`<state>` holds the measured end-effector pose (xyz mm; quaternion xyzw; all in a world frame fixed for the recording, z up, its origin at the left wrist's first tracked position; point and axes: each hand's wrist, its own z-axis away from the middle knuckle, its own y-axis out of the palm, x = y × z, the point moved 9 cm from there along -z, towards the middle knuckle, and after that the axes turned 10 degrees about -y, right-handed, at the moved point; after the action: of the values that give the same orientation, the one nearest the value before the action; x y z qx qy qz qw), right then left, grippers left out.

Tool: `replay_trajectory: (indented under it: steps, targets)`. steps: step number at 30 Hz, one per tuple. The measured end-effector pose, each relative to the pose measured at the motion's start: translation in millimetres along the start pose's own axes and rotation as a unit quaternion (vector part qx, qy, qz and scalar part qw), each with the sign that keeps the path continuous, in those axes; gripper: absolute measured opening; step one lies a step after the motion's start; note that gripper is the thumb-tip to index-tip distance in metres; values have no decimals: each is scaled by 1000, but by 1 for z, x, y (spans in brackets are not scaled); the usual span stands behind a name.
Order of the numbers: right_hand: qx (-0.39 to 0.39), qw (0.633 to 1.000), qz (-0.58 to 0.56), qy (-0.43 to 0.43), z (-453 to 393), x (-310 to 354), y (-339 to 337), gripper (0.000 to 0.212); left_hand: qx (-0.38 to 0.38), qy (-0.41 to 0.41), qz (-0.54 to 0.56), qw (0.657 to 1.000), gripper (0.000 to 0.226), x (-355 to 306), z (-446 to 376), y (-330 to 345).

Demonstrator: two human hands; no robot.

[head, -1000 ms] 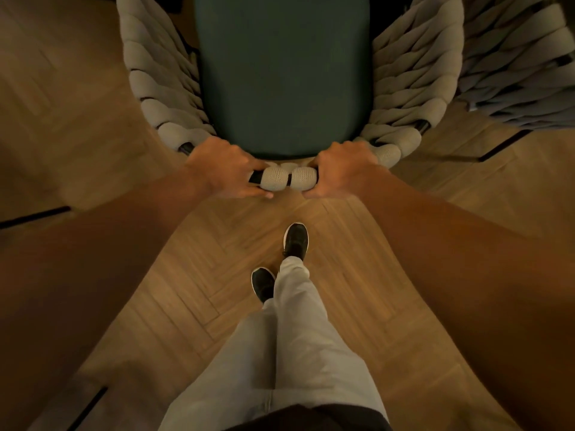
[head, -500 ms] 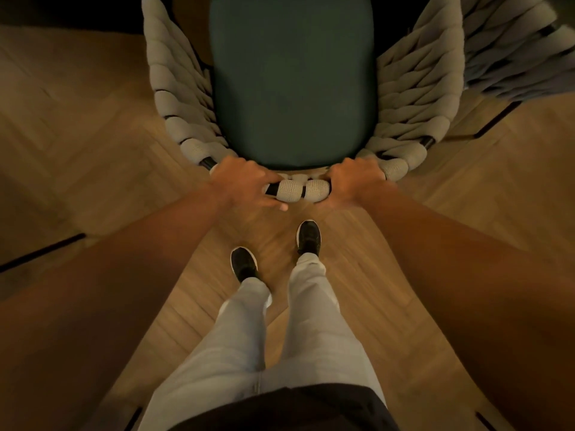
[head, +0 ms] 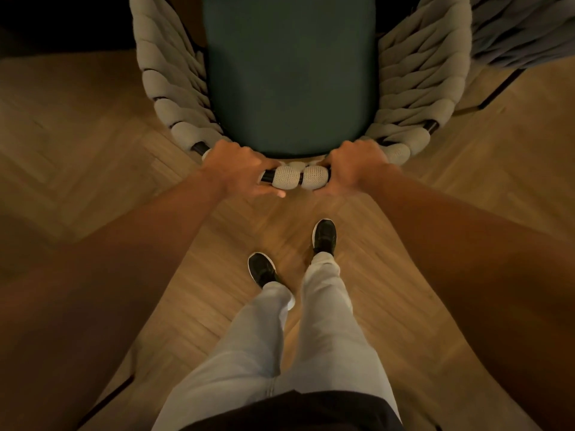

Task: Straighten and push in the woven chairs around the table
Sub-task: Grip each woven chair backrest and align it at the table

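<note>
A woven chair (head: 417, 88) with thick grey rope sides and a dark green seat cushion (head: 289, 73) stands straight in front of me, seen from above. My left hand (head: 239, 171) grips the top rail of its backrest on the left. My right hand (head: 354, 168) grips the same rail on the right, fingers curled over it. Two rope loops (head: 300, 178) show between my hands. The chair's front end runs into darkness at the top of the view, and the table is not visible.
A second woven chair (head: 522, 29) stands close at the upper right, beside the one I hold. The floor (head: 77, 144) is herringbone wood with dark inlaid strips. My legs in pale trousers and black shoes (head: 325, 236) stand just behind the chair.
The chair has moved forward, away from me, and I have stepped after it, my left foot coming up beside the right. Both hands keep their grip on the rail.
</note>
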<state>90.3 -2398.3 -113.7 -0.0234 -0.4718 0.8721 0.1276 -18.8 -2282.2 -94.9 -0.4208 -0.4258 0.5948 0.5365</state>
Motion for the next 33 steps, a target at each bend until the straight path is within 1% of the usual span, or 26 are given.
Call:
replay_trajectory:
  steps: [4, 7, 11, 16, 21, 24, 26, 28, 29, 31, 33]
  targets:
    - [-24, 1000, -2, -3, -31, -10, -23, 78, -9, -9, -6, 1000, 91, 31, -18, -15]
    - [-32, 999, 1, -11, -45, -7, -34, 79, -11, 5, -18, 1000, 88, 49, -25, -16]
    - [-23, 999, 13, -22, -44, -6, -33, 73, -29, 17, -20, 999, 81, 51, -26, -14]
    - [-12, 999, 15, -28, -46, -6, -27, 77, -27, 7, -4, 1000, 79, 54, -25, -11]
    - [-18, 999, 1, -27, -46, -6, -26, 73, -10, -3, 0, 1000, 77, 54, -24, -8]
    - [-14, 1000, -17, -18, -41, -4, -26, 70, 20, -30, 1, 999, 80, 54, -24, -6]
    - [-12, 999, -35, -10, -36, -3, -23, 62, 59, -51, 14, 997, 80, 53, -23, -3]
    - [-15, 999, -45, -9, -30, -2, -23, 59, 96, -78, 37, 992, 82, 52, -22, -3]
    - [-14, 999, -47, -13, -27, -3, -23, 61, 109, -91, 55, 988, 83, 50, -20, -5]
    - [-14, 998, -54, -31, -17, -8, -26, 74, 130, -105, 108, 980, 86, 40, -18, -9]
    - [-25, 995, -81, -45, 0, -21, -34, 82, 150, -113, 153, 970, 92, 25, -19, -13]
